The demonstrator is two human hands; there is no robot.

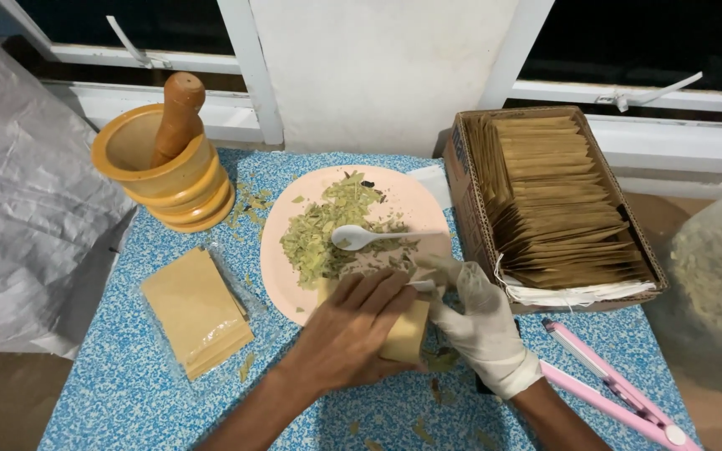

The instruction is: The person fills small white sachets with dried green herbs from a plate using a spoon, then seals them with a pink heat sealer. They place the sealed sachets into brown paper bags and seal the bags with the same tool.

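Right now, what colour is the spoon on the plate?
The spoon is white, lying on the pale pink plate among crushed leaves; the head view shows it.

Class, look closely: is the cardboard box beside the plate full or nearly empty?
Full. The cardboard box is packed from end to end with brown paper sachets standing on edge in a tight row, their tops level with its rim.

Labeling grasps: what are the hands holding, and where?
Both hold one small tan paper sachet: bare left hand grips its left side and top; gloved right hand pinches its upper right edge. White spoon lies unheld.
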